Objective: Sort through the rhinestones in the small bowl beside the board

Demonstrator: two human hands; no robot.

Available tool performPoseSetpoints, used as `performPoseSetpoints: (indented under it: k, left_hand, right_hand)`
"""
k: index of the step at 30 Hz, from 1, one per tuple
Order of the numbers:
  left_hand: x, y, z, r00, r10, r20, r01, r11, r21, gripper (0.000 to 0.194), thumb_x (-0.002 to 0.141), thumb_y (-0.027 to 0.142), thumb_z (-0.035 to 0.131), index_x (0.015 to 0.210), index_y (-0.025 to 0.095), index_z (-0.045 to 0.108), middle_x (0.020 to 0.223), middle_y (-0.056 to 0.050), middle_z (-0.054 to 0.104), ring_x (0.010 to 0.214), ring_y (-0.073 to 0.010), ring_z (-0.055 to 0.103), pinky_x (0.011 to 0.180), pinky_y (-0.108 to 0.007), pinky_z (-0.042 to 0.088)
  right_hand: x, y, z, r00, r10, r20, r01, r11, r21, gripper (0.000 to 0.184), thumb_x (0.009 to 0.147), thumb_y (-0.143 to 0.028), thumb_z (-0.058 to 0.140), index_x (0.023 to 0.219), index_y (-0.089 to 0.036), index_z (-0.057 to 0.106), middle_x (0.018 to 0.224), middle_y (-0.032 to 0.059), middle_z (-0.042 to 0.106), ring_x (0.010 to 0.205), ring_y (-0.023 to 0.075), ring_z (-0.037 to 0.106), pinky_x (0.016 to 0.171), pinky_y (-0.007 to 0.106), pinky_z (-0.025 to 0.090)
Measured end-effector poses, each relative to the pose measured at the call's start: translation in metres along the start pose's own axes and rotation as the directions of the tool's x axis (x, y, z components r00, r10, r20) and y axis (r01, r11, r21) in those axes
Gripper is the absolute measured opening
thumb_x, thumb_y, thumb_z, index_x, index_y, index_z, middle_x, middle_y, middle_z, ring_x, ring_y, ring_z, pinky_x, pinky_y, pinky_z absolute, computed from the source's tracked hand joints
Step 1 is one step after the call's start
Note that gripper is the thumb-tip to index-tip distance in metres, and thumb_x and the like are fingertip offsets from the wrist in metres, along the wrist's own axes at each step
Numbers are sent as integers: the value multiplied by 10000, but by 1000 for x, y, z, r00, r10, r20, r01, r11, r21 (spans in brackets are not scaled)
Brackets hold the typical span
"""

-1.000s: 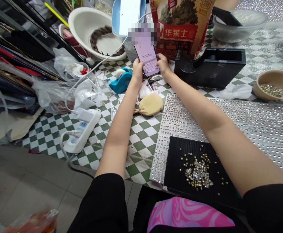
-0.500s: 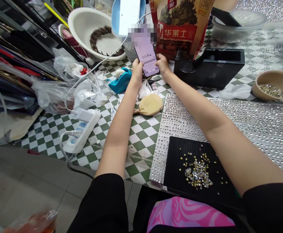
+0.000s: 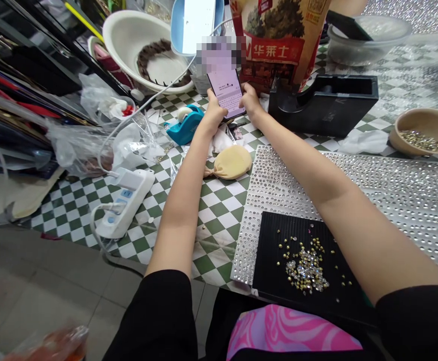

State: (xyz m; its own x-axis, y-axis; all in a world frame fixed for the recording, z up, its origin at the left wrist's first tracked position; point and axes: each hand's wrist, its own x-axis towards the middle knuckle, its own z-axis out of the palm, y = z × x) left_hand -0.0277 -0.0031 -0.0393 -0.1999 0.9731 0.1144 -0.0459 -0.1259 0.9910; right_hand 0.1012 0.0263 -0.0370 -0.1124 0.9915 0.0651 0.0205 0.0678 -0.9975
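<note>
A smartphone point(image 3: 226, 87) with a lit keyboard on its screen leans upright at the far side of the table, its upper part blurred out. My left hand point(image 3: 215, 111) grips its left edge, the thumb over the lower keys. On its right edge my right hand point(image 3: 252, 103) is closed, thumb near the keyboard. Below the phone lies a yellowish tied pouch point(image 3: 233, 162). A blue tape dispenser point(image 3: 187, 128) sits left of my left hand. Under my right forearm is a black ribbed board point(image 3: 275, 265) bearing loose rhinestones point(image 3: 307, 268).
A sheet of rhinestones point(image 3: 392, 195) covers the right side. Behind it stand a black tape dispenser point(image 3: 339, 108), a paper bag point(image 3: 275, 45) and a beige bowl point(image 3: 425, 123). A white power strip point(image 3: 129, 205) with cables lies left, near a white basin point(image 3: 121, 40).
My left thumb has moved right, onto the lower keys of the phone. The view has shifted very slightly; the other things keep their places.
</note>
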Motion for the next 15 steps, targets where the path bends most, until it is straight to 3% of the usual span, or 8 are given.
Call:
performPoseSetpoints:
  k: [9,13,15]
  left_hand:
    - [-3,1,0,1000,30,4,-29,999,-43,531,600,-162,515,936,248,489,1021,46,672,1217,-237,618,1020,-288,571]
    - [0,-3,-2,997,65,51,-64,998,-18,496,602,-101,597,925,268,526,1044,60,683,1250,-238,574,1065,-306,543]
    - [2,-5,-2,999,30,17,-30,1000,3,488,616,-74,588,960,270,549,1079,71,690,1277,-230,565,1082,-306,525]
  right_hand:
    - [-2,1,1,999,-36,10,35,999,19,414,505,-52,525,850,-256,422,959,-31,647,1088,222,626,919,309,562]
    - [-4,0,1,999,-36,7,36,999,16,389,541,-42,533,856,-244,427,942,-27,637,1062,209,621,901,303,551]
    - [-4,-2,0,1000,-21,9,21,1000,12,339,582,-52,532,849,-235,432,903,-22,626,1006,190,612,850,285,539]
